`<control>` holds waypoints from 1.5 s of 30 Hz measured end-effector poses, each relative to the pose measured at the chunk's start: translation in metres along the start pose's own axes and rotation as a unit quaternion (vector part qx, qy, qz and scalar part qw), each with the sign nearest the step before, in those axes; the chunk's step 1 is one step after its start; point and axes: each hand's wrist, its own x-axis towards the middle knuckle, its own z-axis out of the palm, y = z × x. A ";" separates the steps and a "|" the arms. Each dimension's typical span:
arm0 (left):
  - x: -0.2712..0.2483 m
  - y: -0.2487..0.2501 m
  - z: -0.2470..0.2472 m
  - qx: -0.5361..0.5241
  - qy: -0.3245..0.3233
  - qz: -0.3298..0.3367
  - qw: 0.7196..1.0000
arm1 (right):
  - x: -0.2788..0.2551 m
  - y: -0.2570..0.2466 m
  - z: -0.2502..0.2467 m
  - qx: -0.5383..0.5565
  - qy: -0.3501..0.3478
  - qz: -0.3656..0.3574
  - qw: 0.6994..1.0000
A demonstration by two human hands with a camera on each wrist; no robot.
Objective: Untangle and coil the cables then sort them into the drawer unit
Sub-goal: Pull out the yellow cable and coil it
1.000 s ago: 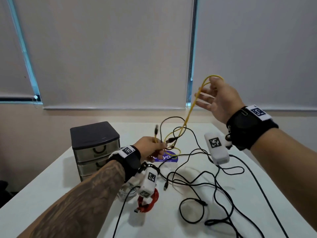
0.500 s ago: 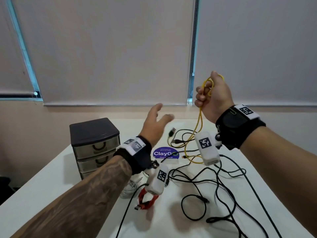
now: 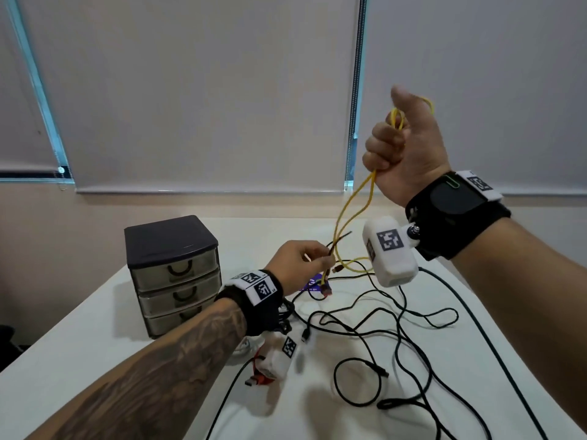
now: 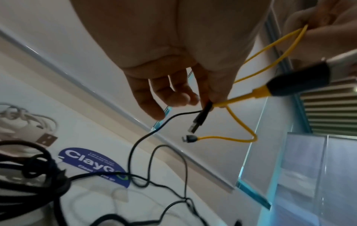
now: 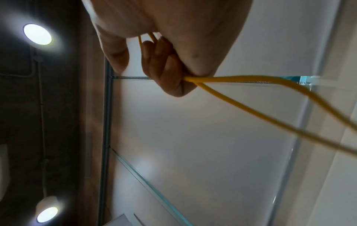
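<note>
My right hand (image 3: 403, 147) is raised above the table and grips loops of the yellow cable (image 3: 352, 214) in a fist; the right wrist view shows the fingers (image 5: 166, 64) curled round two yellow strands (image 5: 251, 79). The strands hang down to my left hand (image 3: 298, 262), which pinches the yellow cable (image 4: 241, 126) near its end together with a black USB plug (image 4: 201, 117). The other left fingers (image 4: 154, 97) hang loose. Tangled black cables (image 3: 397, 328) lie on the white table (image 3: 79, 344). The dark three-drawer unit (image 3: 173, 271) stands at the left with all its drawers closed.
A coiled red cable (image 3: 257, 376) lies under my left wrist, with a white cable (image 4: 25, 122) beside it. A blue round sticker (image 4: 90, 163) is on the table below my left hand. Window blinds fill the wall behind the table.
My left hand, open in the air half a second ago, has dropped and pinched the yellow cable's lower part. My right hand keeps its fist on the loops and has risen slightly.
</note>
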 end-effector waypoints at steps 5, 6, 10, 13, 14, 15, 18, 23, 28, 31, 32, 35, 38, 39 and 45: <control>0.007 0.011 -0.019 -0.087 0.049 -0.017 0.995 | 0.002 0.024 -0.019 -0.349 -0.039 -0.025 0.936; 0.007 0.013 -0.023 -0.080 0.046 -0.007 0.996 | 0.000 0.031 -0.023 -0.454 -0.060 -0.033 0.888; 0.004 0.021 -0.026 -0.067 0.013 0.041 0.997 | -0.014 0.061 -0.033 -0.725 -0.155 -0.071 0.667; 0.001 0.022 -0.031 -0.061 -0.001 0.021 0.998 | -0.014 0.072 -0.037 -0.723 -0.187 -0.014 0.665; 0.001 0.020 -0.034 -0.048 0.002 0.017 0.999 | -0.012 0.072 -0.039 -0.717 -0.186 0.003 0.672; 0.001 0.018 -0.037 -0.036 0.011 0.015 0.999 | -0.011 0.072 -0.041 -0.714 -0.188 0.011 0.674; 0.000 0.014 -0.045 -0.032 0.049 0.013 0.998 | -0.009 0.073 -0.047 -0.716 -0.185 -0.012 0.673; -0.011 0.012 -0.048 -0.061 0.042 -0.004 0.997 | 0.002 0.068 -0.059 -0.560 -0.093 -0.025 0.823; -0.005 0.027 -0.034 -0.065 0.057 0.034 0.996 | 0.001 0.076 -0.035 -0.442 -0.072 -0.072 0.891; -0.003 0.040 -0.019 -0.080 -0.003 0.043 0.996 | 0.001 0.076 -0.020 -0.423 -0.069 -0.083 0.900; -0.003 0.040 -0.019 -0.082 0.000 0.039 0.996 | 0.000 0.073 -0.017 -0.431 -0.065 -0.090 0.895; -0.001 0.037 -0.029 -0.145 0.038 0.021 0.989 | -0.005 0.060 -0.017 -0.465 -0.064 -0.110 0.876; -0.002 0.040 -0.042 -0.198 0.033 0.013 0.980 | -0.009 0.056 -0.026 -0.497 -0.080 -0.042 0.863; -0.006 0.041 -0.045 -0.188 0.009 -0.001 0.982 | -0.010 0.058 -0.031 -0.534 -0.080 -0.009 0.842; -0.026 0.031 -0.047 -0.191 -0.080 -0.115 0.972 | -0.025 0.074 -0.061 -0.794 -0.001 -0.064 0.604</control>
